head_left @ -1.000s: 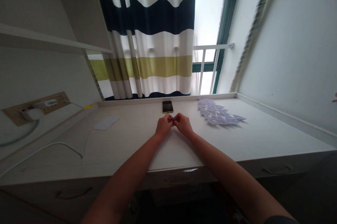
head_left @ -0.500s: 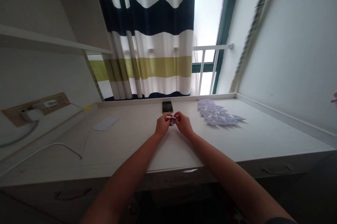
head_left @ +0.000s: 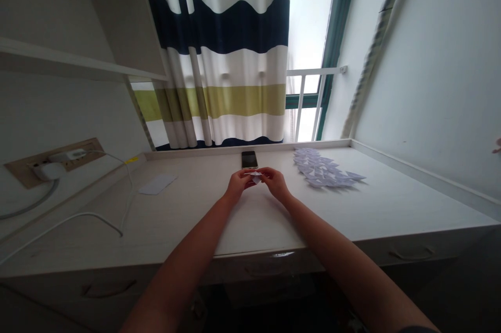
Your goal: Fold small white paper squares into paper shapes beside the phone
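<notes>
Two hands: left hand and right hand meet above the middle of the table, fingertips turned toward each other.
Paper piece: one small pale folded paper piece, pinched between the fingertips of both hands, just above the table.
Grip: both hands closed on the paper piece, left from its left side, right from its right; it sits at the fingertips, not in either palm.
Phone: one dark phone, flat on the table just beyond the hands.
Pile: one spread of many folded paper triangles, too many to count, to the right of the hands and apart from them.
Card: one white card, flat, well to the left.
Cable: one white cable along the left of the table.
</notes>
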Demonstrator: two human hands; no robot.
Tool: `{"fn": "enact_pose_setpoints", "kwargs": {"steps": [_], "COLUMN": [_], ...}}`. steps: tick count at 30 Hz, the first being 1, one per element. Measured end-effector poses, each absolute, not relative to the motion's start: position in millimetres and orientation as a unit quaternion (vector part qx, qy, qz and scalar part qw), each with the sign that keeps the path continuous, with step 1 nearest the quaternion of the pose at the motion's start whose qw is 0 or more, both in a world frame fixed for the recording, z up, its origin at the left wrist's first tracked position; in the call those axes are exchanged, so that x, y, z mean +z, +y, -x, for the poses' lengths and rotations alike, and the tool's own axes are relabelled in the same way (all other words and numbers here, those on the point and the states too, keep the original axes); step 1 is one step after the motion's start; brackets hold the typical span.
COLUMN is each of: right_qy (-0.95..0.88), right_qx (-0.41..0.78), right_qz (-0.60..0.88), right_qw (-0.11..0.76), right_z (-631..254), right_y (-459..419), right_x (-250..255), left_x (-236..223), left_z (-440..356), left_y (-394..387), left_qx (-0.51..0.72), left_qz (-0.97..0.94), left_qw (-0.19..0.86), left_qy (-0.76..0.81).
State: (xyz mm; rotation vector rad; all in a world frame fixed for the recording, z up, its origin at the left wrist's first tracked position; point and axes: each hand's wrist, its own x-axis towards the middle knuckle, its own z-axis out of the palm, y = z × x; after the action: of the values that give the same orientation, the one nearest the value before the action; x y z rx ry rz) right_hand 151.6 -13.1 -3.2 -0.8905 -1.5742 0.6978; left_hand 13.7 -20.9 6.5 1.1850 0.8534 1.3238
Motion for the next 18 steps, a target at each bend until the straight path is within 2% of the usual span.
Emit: {"fn": "enact_pose_setpoints", "kwargs": {"steps": [5,12,18], "right_qy": [-0.647,-0.643,-0.652], "right_qx": [0.35,0.356,0.328], "right_qz": [0.363,0.37,0.377], "right_qw": [0.572,0.568,0.57], "right_z": [-151.4,-148.9,-151.5], "right_y": [-13.2,-14.1,-15.7], "right_x": [-0.4,-1.0,-0.6], "left_x": [6.8,5.8,9.8], "left_z": [-10.0,-15.1,-15.7], "left_y": [-18.3,-19.4,-23.8], "left_qx": [0.546,0.571,0.574], "left_qz": [-0.518,-0.537,-0.519], "left_qw": [0.55,0.459,0.511], "left_qy": [0.362,0.417,0.374]}}
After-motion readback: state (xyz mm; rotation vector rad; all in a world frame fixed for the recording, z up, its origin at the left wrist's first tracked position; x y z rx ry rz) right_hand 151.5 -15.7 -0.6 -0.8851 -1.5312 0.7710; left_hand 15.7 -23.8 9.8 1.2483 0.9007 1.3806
